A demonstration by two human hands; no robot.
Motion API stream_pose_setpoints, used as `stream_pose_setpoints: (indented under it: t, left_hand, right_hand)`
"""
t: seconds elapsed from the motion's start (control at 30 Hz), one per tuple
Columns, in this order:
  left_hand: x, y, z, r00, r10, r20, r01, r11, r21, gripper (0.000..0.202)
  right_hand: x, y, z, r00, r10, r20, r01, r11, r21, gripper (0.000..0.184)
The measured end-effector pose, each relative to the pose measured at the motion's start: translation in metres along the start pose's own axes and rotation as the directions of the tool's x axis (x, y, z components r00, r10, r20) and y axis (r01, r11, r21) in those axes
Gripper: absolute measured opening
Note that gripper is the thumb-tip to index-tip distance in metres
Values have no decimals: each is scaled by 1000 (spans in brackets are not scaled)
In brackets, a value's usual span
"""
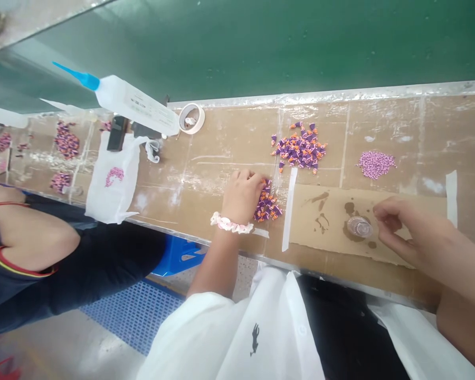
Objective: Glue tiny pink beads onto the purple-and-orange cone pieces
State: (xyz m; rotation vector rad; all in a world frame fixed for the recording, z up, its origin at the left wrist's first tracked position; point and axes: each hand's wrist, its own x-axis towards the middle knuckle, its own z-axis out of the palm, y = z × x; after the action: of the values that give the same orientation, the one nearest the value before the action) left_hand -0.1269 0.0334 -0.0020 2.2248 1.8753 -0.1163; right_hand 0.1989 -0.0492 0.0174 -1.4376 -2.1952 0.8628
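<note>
Left hand (242, 197) over purple pieces (267, 201), right hand (399, 230) curled beside cup (359, 227)

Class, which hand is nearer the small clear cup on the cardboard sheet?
Right. The right hand is just beside the small clear cup. The left hand is well away on the cup's other side, over a pile of purple and orange pieces.

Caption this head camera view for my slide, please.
The left hand touches purple-and-orange pieces while the right hand hovers by a small clear cup on stained cardboard.
</note>
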Motion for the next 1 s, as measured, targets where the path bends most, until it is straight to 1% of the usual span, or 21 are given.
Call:
stream_pose_setpoints:
  t: [0.23,0.37,0.53,0.63,0.77,0.9,1.0]
  left_hand:
    - [9,-5,2,995,89,36,-92,994,65,25]
    - [9,-4,1,995,92,44,-95,992,83,22]
    - [8,1,4,995,100,-4,-99,992,82,17]
    - [10,5,8,995,92,-34,-88,991,106,19]
    - [16,10,13,990,124,-61,-113,982,151,20]
    - [19,12,15,994,108,-28,-100,973,207,17]
    - [18,12,14,992,125,-7,-122,972,201,15]
  right_hand:
    - [0,0,2,1000,-6,-18,6,1000,-26,4]
    - [2,-3,0,999,-24,-21,24,999,-22,5]
    - [2,-1,0,1000,-27,-14,27,999,-28,5]
    - [1,0,0,1000,-20,-6,20,999,-35,5]
    - [3,-2,-1,999,-39,-20,37,997,-63,7]
    - [7,-2,-2,998,-60,-34,58,997,-58,9]
    - [8,-1,-2,998,-51,-41,49,997,-54,8]
